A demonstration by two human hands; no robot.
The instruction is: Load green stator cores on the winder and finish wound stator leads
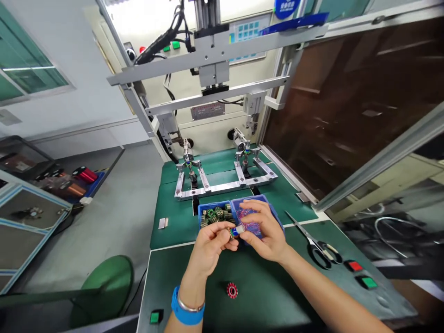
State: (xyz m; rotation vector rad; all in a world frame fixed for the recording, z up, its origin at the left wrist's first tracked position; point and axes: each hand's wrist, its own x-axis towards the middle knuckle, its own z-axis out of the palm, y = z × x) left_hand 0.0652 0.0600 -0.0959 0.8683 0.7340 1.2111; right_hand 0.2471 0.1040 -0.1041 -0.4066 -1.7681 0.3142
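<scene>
Grip detail: left hand (211, 245) pinches a small core (232, 235); right hand (266, 233), outer fingers (255, 205) spread, grips a blue-and-white cylinder (238, 230) beside it, between both hands; light, steady pressure should keep both aligned

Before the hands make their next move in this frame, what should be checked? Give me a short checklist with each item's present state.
1. Left hand gripping the small part: ok, pinched between thumb and fingers.
2. Right hand gripping the blue-and-white piece: cannot tell; the thumb is at its white end, but contact is unclear.
3. Scissors away from both hands: ok, lying to the right.
4. Table free of loose parts near the arms: not ok, a red ring lies between the forearms.
5. Red button untouched by either hand: ok.
</scene>
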